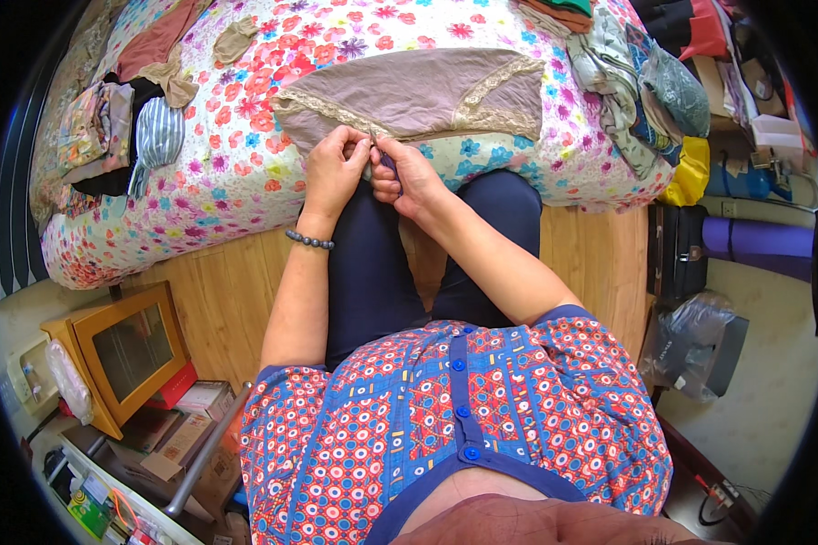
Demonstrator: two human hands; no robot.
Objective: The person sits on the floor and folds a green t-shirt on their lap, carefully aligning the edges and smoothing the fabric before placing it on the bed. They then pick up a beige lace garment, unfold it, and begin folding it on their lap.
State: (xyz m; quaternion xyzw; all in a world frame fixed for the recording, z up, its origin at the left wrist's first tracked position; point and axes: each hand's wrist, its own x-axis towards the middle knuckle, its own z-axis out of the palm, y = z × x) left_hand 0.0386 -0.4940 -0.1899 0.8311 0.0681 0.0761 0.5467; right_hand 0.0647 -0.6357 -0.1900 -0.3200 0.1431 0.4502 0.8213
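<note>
A pair of mauve briefs (391, 86) with beige lace trim lies spread out on the flowered bed in front of me. At its near edge my left hand (336, 163) is closed in a pinch, fingertips on the lace border. Close beside it, my right hand (407, 175) is curled around a small dark-handled tool (388, 165). A thin dark tip of the tool shows between the two hands, by the lace. Fingers cover most of this tool, so its exact kind is unclear. Both hands are just above my knees.
The bed (218, 213) has a flowered cover. Folded clothes (95, 132) and a striped cloth piece (160, 134) lie on its left. More clothes (609, 82) are piled at the right, near a yellow bag (687, 173). A wooden cabinet (127, 350) stands lower left.
</note>
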